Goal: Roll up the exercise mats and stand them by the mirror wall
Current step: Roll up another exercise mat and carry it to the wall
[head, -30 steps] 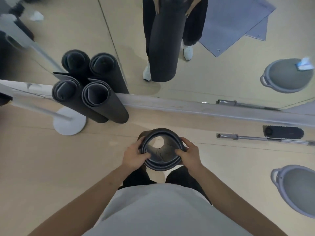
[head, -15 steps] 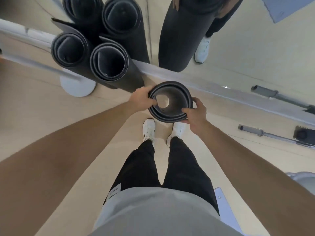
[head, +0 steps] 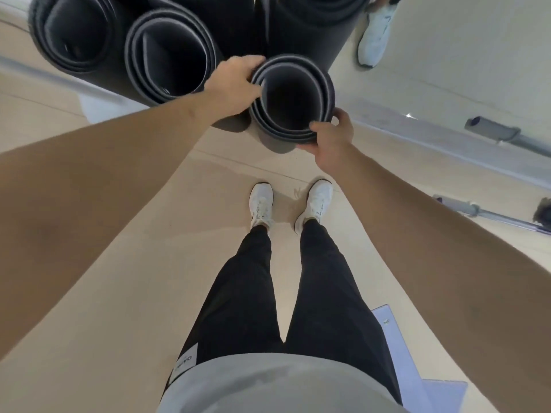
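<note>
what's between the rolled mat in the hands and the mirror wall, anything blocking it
Nothing visible blocks it. The rolled mat, held upright by the left hand and right hand, is already near the mirror wall. The two standing mats are beside it on the left, not in its path.

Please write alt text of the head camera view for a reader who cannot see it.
Seen from above, both hands hold the top rim of an upright rolled dark mat, the left hand on one side and the right hand on the other. It stands beside two other rolled mats at the mirror wall, with white shoes on the pale floor below.
</note>
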The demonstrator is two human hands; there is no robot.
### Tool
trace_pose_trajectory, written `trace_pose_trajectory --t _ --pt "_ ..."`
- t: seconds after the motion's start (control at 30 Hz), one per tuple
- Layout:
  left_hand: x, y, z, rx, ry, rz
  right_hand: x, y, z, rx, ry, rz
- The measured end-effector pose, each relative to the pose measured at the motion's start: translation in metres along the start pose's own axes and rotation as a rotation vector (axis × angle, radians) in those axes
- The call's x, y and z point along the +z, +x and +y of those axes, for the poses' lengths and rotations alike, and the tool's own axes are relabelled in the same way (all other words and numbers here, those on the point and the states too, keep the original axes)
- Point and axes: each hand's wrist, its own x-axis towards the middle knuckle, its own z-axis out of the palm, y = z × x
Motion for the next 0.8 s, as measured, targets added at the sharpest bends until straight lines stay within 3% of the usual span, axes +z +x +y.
trace_pose_trajectory --t 0.13,0.2,0.37,0.53,0.8 --pt "0.028 -0.022 -0.028 -0.103 -0.082 0.179 0.001 0.014 0.005 0.061 -0.087 -0.135" --pt "0.045 -0.038 -0.038 -0.204 -0.217 0.303 0.001 0.019 0.003 0.009 -0.248 -0.121" --pt "0.074 -0.052 -0.035 -0.425 -0.458 0.523 -0.006 0.030 -0.003 -0.055 -0.385 -0.088" --pt "0.084 -0.040 -0.041 -0.640 -0.718 0.380 -0.011 0.040 -0.008 -0.087 -0.442 -0.091" --pt "0.066 -0.028 -0.042 -0.725 -0.896 0.272 -0.015 0.047 -0.006 -0.122 -0.469 -0.109"
